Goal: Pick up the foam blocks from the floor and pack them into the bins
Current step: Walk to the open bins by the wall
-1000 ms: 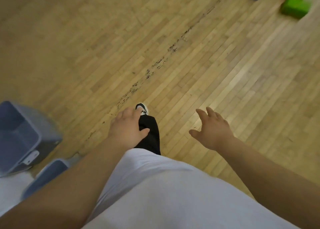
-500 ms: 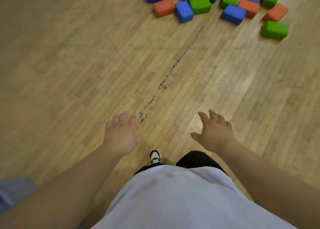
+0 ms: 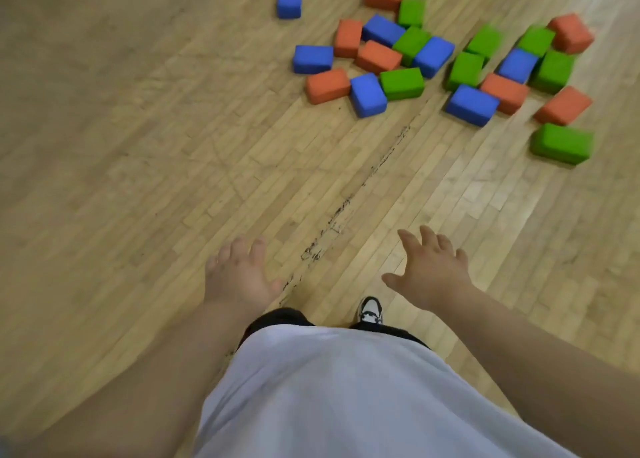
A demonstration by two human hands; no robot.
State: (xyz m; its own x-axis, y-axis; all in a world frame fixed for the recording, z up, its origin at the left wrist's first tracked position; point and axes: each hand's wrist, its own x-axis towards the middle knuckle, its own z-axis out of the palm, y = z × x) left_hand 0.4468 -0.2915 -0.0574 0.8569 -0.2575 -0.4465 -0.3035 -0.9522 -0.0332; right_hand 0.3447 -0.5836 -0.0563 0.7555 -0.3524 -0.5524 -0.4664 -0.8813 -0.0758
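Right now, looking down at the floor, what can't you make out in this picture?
Foam blocks: head view, the pile overlaps, so an exact count is unsure; far-right ones are blurred.
Bins: none in the frame.
Left hand and right hand: palms face down, hidden.
Shoe: only the toe shows; the rest lies under the shirt.

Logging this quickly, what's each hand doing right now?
Left hand: open, holding nothing.
Right hand: open, holding nothing.
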